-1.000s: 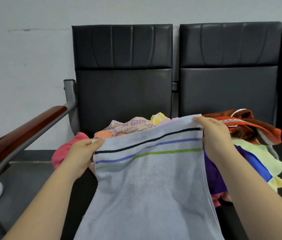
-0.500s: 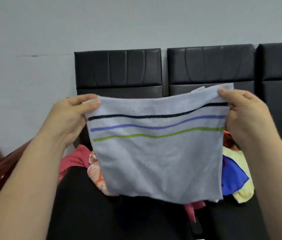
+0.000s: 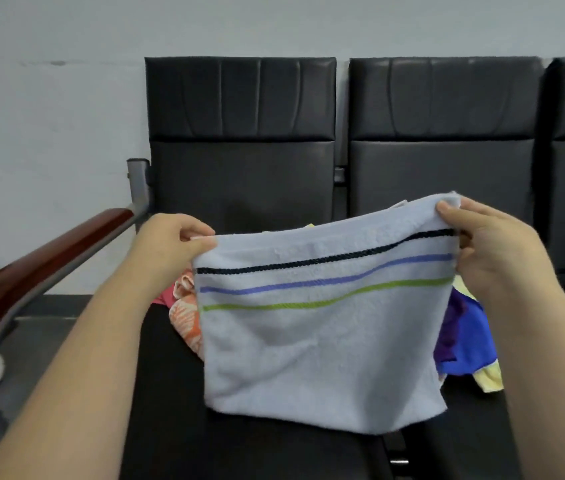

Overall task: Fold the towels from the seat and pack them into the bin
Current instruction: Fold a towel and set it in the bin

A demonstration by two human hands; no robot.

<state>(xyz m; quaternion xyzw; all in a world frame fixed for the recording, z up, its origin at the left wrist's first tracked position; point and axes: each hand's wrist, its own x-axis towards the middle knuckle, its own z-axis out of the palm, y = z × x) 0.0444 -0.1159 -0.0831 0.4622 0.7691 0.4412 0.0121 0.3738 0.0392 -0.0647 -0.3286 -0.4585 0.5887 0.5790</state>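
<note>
Head view: one pale blue towel (image 3: 322, 341) with three stripes, hanging above the seat (image 3: 170, 427), its two top corners pinched by left hand (image 3: 173, 247) and right hand (image 3: 489, 251). Behind it, one heap of coloured towels (image 3: 185, 317). Three seat backs (image 3: 239, 133), one armrest (image 3: 42, 268).

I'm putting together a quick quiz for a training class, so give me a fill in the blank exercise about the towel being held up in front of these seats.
The light blue towel has ____ coloured stripes running across it.
The lowest stripe is ____.
The left hand and the right hand pinch the towel by its ____ corners.
The wooden armrest is on the person's ____ side.
Missing words: three; green; top; left.
</note>
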